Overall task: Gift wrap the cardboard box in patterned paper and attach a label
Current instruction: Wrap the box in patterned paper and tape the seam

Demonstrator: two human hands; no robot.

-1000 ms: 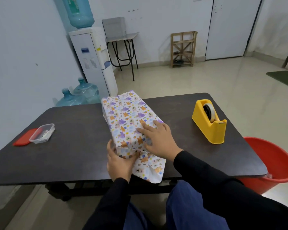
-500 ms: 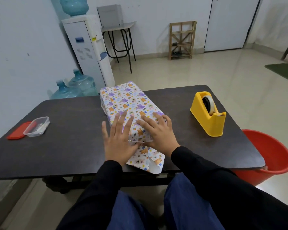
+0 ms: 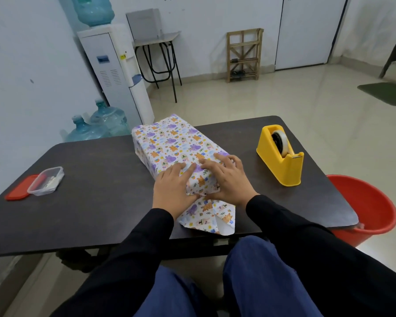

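A dark brown table point(image 3: 89, 213) fills the middle of the frame, in a white-walled room with a pale tiled floor. At upper left stand a white water dispenser point(image 3: 117, 72) and, below it, two spare water bottles point(image 3: 105, 122). Along the far wall are a small metal-legged desk point(image 3: 156, 53), a wooden rack point(image 3: 244, 56) and a white door point(image 3: 306, 30). A green mat point(image 3: 386, 93) lies at the right edge, and a red bucket point(image 3: 370, 207) sits at lower right, beside the table.

On the table's left is a clear plastic container point(image 3: 45, 181), touching its red lid point(image 3: 18, 191). On the right is a yellow tape dispenser point(image 3: 279, 165).

The box in patterned paper point(image 3: 169, 143) lies at the table's centre. The left hand point(image 3: 172, 188) and right hand point(image 3: 229, 179) rest flat on its near end, fingers straight and gripping nothing, thumbs pressing along the near edge. A loose paper flap point(image 3: 208, 216) spreads from there to the table's near edge.
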